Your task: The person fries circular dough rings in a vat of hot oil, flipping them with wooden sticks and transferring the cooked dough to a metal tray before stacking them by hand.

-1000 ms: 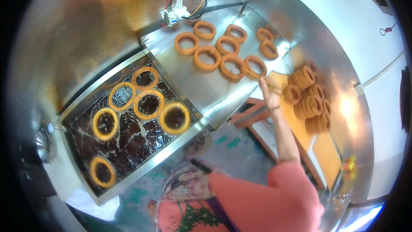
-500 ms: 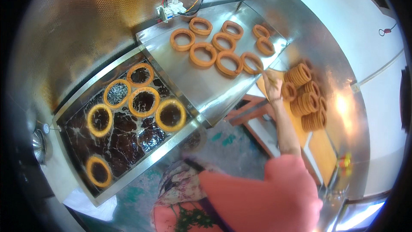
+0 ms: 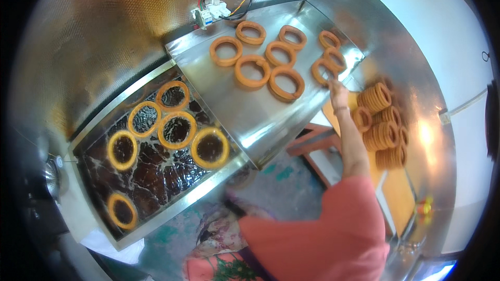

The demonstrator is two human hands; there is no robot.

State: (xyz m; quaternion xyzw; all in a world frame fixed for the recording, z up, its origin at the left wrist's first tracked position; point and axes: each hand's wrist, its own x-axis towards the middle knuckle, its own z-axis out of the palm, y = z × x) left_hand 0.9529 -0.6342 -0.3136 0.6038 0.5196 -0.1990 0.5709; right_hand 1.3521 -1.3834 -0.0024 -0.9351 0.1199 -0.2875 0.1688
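Observation:
My right hand [image 3: 338, 93] reaches over the near right edge of the steel tray [image 3: 208, 91]. Its fingers close at the near rim of a brown fried dough ring [image 3: 323, 72], though blur hides the exact grip. That ring touches another dough ring [image 3: 335, 59], with a smaller-looking one [image 3: 329, 39] behind. Several more brown rings lie to the left on the tray, among them one near the front [image 3: 286, 84]. In the fryer [image 3: 179, 216] on the left, several paler golden rings float in dark oil, one [image 3: 210, 148] close to the tray. My left hand is out of view.
Stacks of browned dough rings [image 3: 384, 134] stand on a wooden board [image 3: 398, 198] at the right. Wires and a white connector [image 3: 212, 13] hang behind the tray. A patterned metal wall [image 3: 114, 36] rises behind the fryer. White plastic [image 3: 112, 244] lies by the fryer's near corner.
My right hand has drawn the dough ring right and away from me, off the front group and against the rings at the far right. The whole view has shifted slightly.

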